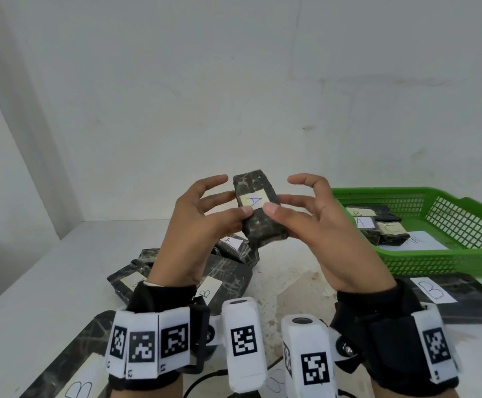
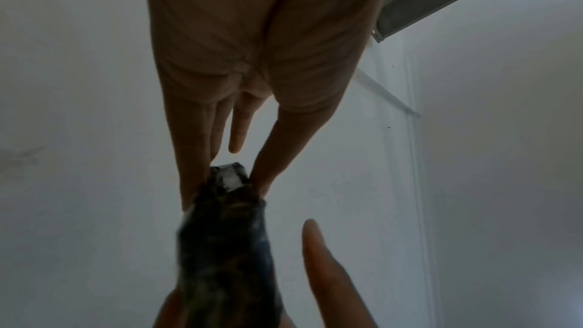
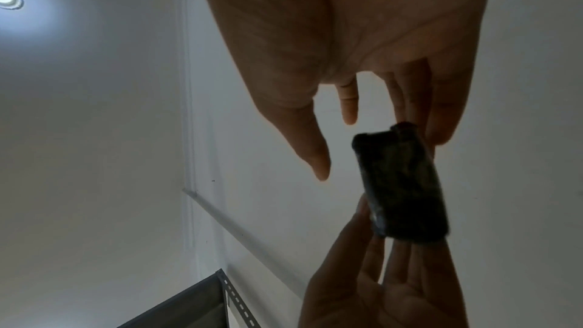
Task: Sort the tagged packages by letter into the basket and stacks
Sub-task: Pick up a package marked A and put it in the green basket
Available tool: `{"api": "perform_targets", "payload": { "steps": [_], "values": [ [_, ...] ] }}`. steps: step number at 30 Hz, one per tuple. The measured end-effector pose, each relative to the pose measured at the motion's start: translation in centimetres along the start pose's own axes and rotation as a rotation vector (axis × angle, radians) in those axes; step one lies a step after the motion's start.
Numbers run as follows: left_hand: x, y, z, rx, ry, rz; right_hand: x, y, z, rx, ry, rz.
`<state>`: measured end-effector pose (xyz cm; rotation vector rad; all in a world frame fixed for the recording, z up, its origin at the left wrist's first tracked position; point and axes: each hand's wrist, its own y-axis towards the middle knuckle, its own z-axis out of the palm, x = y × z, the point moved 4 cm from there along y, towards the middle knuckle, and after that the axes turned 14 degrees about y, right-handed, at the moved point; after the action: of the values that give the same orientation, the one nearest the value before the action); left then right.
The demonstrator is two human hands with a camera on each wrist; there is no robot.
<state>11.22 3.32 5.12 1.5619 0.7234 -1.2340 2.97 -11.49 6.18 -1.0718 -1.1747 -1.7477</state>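
Note:
A small dark wrapped package (image 1: 258, 222) with a pale tag marked A (image 1: 252, 201) is held up above the table, in front of me. My left hand (image 1: 205, 216) pinches it between thumb and fingers; the left wrist view shows that pinch on the package's (image 2: 227, 246) end. My right hand (image 1: 302, 216) lies against its right side. In the right wrist view the fingers touch the package's (image 3: 400, 188) corner, with the thumb a little off it. The green basket (image 1: 435, 264) stands at the right and holds packages tagged B, A and C.
A pile of dark packages (image 1: 228, 280), some tagged B, lies under my hands on the white table (image 1: 47, 271). A flat package tagged B (image 1: 463, 300) sits in front of the basket. Another large B package (image 1: 70, 369) lies at the near left. A wall rises close behind.

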Motion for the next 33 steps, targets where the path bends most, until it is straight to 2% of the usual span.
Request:
{"api": "perform_targets", "payload": {
  "steps": [3, 6, 8, 11, 15, 19, 21, 27, 33],
  "values": [
    [-0.2, -0.1, 0.1, 0.077, 0.058, 0.032, -0.3, 0.2, -0.3, -0.06, -0.007, -0.01],
    [-0.4, -0.2, 0.5, 0.146, 0.105, 0.071, -0.1, 0.3, -0.4, -0.103, -0.061, -0.091],
    [-0.5, -0.3, 0.7, 0.158, 0.136, 0.089, 0.2, 0.3, -0.5, -0.099, -0.066, -0.142],
    [-0.8, -0.4, 0.9, 0.155, 0.156, 0.094, 0.3, 0.2, -0.7, -0.071, -0.046, -0.141],
    [-1.2, -0.7, 1.4, 0.125, 0.133, 0.058, 0.1, 0.2, -0.4, -0.019, 0.058, -0.113],
    [-1.3, -0.7, 1.2, 0.022, 0.163, 0.103, -0.2, 0.4, -0.1, -0.001, 0.137, -0.1],
    [-1.2, -0.7, 1.1, 0.015, 0.162, 0.117, -0.2, 0.5, -0.1, -0.011, 0.205, -0.083],
    [-1.9, -1.1, 1.9, 0.04, 0.155, 0.169, -0.3, 0.6, -0.5, -0.106, 0.172, -0.243],
    [-1.4, -0.9, 1.7, -0.06, 0.167, 0.158, -0.5, 0.8, -0.5, -0.08, 0.252, -0.158]
  ]
}}
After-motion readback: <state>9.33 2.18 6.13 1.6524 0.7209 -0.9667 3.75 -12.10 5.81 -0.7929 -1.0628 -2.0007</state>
